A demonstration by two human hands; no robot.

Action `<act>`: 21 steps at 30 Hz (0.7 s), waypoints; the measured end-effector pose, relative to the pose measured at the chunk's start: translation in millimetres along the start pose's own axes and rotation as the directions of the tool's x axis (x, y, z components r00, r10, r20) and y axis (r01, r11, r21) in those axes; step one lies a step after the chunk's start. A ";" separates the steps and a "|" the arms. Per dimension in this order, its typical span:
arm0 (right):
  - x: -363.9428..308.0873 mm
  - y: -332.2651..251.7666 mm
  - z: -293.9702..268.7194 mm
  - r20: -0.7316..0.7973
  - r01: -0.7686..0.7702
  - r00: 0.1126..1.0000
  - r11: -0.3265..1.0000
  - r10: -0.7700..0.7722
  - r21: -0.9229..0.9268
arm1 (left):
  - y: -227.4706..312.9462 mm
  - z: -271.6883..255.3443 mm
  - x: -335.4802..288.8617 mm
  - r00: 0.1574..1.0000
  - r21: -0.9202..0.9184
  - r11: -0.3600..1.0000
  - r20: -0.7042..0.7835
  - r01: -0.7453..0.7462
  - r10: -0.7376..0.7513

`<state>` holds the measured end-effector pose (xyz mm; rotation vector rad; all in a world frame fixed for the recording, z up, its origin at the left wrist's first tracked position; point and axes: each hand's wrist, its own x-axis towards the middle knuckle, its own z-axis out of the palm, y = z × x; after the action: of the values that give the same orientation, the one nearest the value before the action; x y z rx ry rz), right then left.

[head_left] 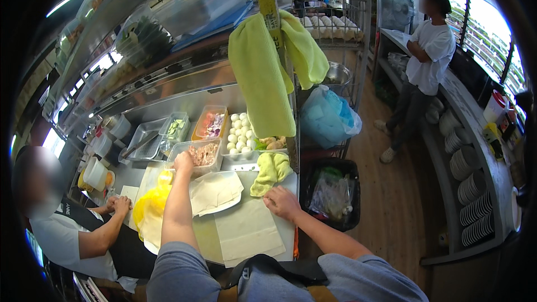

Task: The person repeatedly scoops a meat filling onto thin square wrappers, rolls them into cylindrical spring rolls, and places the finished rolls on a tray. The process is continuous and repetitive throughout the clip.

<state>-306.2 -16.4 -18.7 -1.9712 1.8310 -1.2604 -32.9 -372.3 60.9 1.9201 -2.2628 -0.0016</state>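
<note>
My left hand (183, 161) reaches to the near left edge of a clear tub of minced meat (205, 154). Its fingers look curled together, and whatever they hold is hidden. Loosely spread, my right hand (281, 202) rests on the worktop just below a crumpled yellow-green cloth (271, 172). Between my arms, a stack of thin pale wrapper sheets (215, 191) lies on a white plate. Nearer me, more flat sheets (249, 234) lie on the worktop. Left of my left forearm is a bright yellow cloth or bag (152, 204) beside pale sheets.
Tubs of peeled eggs (240, 133), chopped onion (214, 126) and green vegetables (175, 129) stand behind the meat. Green towels (260, 72) hang from a post. A co-worker (84, 223) stands at left, another person (428, 50) at right. A black bin (356, 196) is beside the worktop.
</note>
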 end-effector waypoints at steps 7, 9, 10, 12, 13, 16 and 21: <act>-0.9 1.5 -1.4 0.027 -0.017 0.999 1.000 0.016 0.006 | 11.2 -0.2 11.8 0.973 0.176 0.984 0.229 -0.033 -0.008; 0.5 -0.6 0.0 0.020 -0.010 1.000 1.000 0.010 0.022 | 2.1 8.5 22.7 0.983 0.200 0.979 0.183 -0.033 -0.005; 0.3 -0.6 0.0 0.012 -0.007 1.000 1.000 0.007 0.027 | -1.4 12.2 26.8 0.981 0.204 0.977 0.191 -0.058 0.018; -1.1 0.2 -0.6 -0.003 -0.003 1.000 0.999 0.003 0.035 | -6.1 20.6 33.6 0.975 0.209 0.972 0.212 -0.112 0.067; 0.5 -3.4 0.3 0.005 -0.001 1.000 0.999 0.001 0.040 | -17.7 20.9 38.2 0.978 0.228 0.969 0.200 -0.097 0.051; -1.8 1.1 -2.4 0.010 -0.017 1.000 1.000 0.017 0.020 | -9.5 29.5 44.9 0.970 0.249 0.961 0.234 -0.118 0.058; -4.9 -8.2 -0.4 0.027 -0.015 1.000 1.000 0.014 0.022 | -38.0 51.2 59.0 0.944 0.342 0.930 0.329 -0.135 0.016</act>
<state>-299.9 -10.0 -15.4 -1.9506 1.8077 -1.2384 -11.6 -442.3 13.9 2.1375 -2.7145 0.1303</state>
